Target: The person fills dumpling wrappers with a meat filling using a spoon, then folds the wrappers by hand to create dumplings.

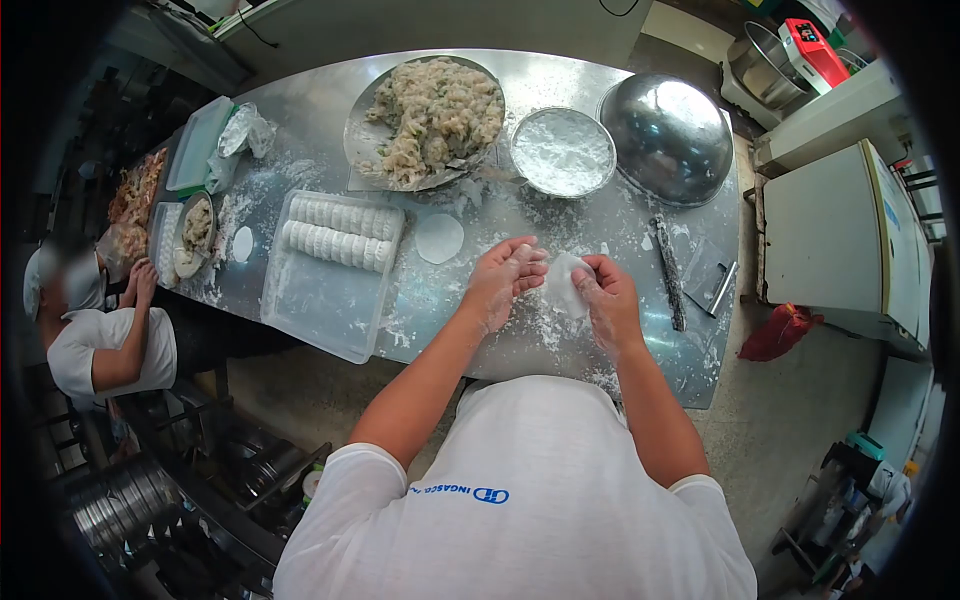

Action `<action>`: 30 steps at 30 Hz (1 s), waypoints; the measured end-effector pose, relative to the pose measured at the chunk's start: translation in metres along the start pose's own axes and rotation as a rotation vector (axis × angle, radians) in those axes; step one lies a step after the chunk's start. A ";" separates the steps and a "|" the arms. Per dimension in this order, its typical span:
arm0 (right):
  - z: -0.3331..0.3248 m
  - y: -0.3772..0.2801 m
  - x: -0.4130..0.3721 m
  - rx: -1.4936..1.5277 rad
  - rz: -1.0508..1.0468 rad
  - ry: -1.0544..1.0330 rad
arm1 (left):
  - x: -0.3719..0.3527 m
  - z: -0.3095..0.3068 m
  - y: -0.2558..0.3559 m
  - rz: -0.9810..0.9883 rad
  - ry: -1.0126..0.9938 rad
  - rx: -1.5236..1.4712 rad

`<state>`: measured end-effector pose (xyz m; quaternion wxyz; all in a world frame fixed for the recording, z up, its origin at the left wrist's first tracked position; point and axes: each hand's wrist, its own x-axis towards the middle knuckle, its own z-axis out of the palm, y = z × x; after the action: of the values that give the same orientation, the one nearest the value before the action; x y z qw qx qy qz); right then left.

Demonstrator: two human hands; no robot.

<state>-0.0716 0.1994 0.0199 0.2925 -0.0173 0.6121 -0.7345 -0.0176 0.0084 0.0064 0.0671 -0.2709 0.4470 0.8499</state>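
My right hand (pixel 612 300) pinches a thin white dough wrapper (pixel 566 284) between thumb and fingers, above the floured metal table (pixel 440 300). Beside the wrapper, on its left, my left hand (pixel 500 280) is raised with fingers partly curled and apart, holding nothing that I can see. A round wrapper (pixel 439 238) lies flat on the table to the left of that hand. Further left, a plastic tray (pixel 322 312) holds rows of white pleated dumplings (pixel 338 231). Beyond my hands are a big pan of pale minced filling (pixel 440 110) and a bowl of white flour (pixel 563 152).
A large domed metal bowl (pixel 667 140) sits at the back right. A floured dark stick (pixel 670 272) and a metal-handled tool (pixel 724 290) lie near the right edge. At the far left, a co-worker (pixel 120 345) stands by a small dish of filling (pixel 196 222).
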 end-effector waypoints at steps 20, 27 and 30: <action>0.037 -0.077 0.000 -1.397 -0.804 0.139 | 0.008 -0.006 0.002 -0.031 -0.306 -0.741; 0.033 -0.037 0.025 -1.576 -0.690 -0.220 | -0.003 -0.007 0.019 -0.090 -0.253 -0.737; 0.041 -0.087 0.023 -1.408 -0.752 0.079 | -0.020 -0.019 0.027 0.074 -0.276 -0.606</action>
<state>-0.1108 0.1595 0.1018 -0.0764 -0.3771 0.8952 -0.2250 -0.0031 -0.0197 0.0273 0.0124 -0.1442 0.1700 0.9748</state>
